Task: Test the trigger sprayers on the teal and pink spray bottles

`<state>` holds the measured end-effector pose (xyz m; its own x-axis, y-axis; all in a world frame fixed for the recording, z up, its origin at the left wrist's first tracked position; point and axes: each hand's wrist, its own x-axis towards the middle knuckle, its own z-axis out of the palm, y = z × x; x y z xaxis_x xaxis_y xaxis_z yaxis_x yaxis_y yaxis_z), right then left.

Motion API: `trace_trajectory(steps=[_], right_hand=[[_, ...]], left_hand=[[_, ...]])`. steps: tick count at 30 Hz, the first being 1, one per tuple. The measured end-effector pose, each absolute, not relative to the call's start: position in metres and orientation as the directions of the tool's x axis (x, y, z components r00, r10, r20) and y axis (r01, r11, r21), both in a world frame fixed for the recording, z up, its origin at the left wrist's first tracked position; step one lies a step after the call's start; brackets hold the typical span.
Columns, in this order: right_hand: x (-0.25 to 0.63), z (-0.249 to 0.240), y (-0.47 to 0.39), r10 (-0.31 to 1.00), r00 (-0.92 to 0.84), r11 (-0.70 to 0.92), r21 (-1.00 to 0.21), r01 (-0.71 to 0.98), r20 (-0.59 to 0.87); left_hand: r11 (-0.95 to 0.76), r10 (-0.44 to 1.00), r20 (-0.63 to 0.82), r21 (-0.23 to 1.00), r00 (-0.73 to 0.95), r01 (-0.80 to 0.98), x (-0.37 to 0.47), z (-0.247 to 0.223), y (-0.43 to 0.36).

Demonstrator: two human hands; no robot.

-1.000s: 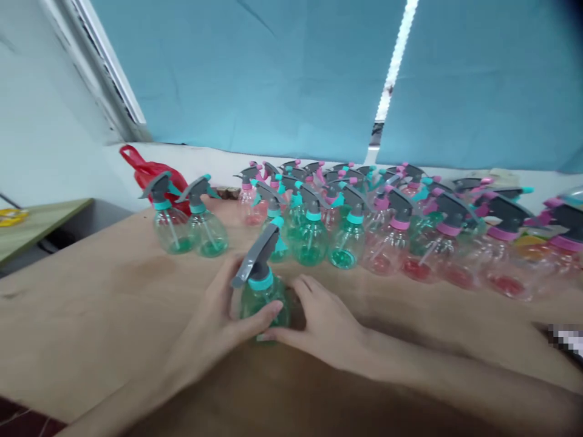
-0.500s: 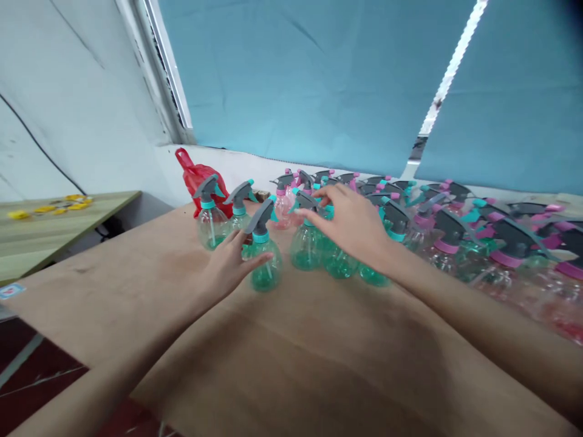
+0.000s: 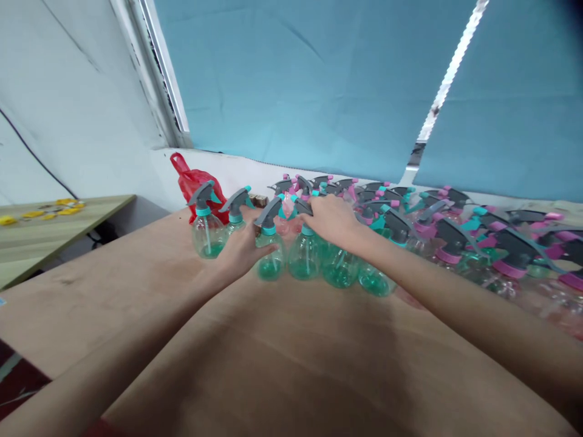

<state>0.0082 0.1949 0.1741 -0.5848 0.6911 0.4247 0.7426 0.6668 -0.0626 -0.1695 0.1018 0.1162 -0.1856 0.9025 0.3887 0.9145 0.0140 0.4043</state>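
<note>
Several round clear bottles with green bases and grey-and-teal spray heads stand upright on the wooden table. My left hand (image 3: 243, 246) is beside one green spray bottle (image 3: 271, 260), its thumb stretched across the front and its fingers behind, partly hidden. Over the head of the neighbouring green bottle (image 3: 305, 258), my right hand (image 3: 330, 218) has its fingers bent down round the grey trigger head. Further left are two more bottles, one at the end (image 3: 209, 233) and one (image 3: 235, 212) behind my left hand.
Many pink-and-grey spray bottles (image 3: 449, 237) crowd the right side of the table (image 3: 273, 358). A red plastic bag (image 3: 194, 182) lies at the back left, near small brown blocks (image 3: 259, 200). Yellow pieces (image 3: 68, 209) lie on a side table (image 3: 27, 240).
My right hand has come down onto a bottle head. The bottle by my left hand now stands slightly further right, next to the others. The view has shifted slightly.
</note>
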Motion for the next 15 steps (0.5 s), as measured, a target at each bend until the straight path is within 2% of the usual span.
trace_trajectory(steps=[15], right_hand=[[0.023,0.179,0.18,0.644,-0.637,0.729,-0.087,0.679,0.425]], left_hand=[[-0.03,0.871,0.468,0.356,-0.151,0.934,-0.172,0.107,0.113]])
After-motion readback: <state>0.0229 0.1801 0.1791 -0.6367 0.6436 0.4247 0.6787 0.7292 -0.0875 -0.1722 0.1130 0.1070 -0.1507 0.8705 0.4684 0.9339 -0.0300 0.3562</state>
